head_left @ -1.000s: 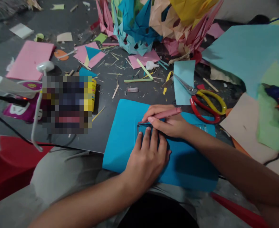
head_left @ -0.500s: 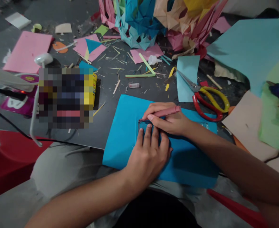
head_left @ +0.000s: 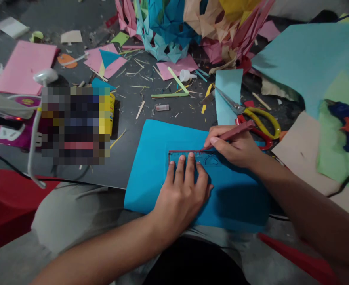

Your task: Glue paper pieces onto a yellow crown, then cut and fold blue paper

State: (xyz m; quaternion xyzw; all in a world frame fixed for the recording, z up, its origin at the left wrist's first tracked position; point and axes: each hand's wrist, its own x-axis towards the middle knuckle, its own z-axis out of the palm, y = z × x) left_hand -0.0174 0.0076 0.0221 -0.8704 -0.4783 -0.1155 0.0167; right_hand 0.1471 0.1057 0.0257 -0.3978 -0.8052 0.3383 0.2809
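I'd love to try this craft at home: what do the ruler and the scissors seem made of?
Ruler: probably clear, glossy plastic; the blue sheet shows through.
Scissors: silvery, shiny blades suggest metal; smooth red and yellow handles, perhaps plastic.

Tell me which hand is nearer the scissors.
Right. The right hand, with the pen, is just below the scissors in view, partly covering them; the left hand is farther down and left, on the ruler.
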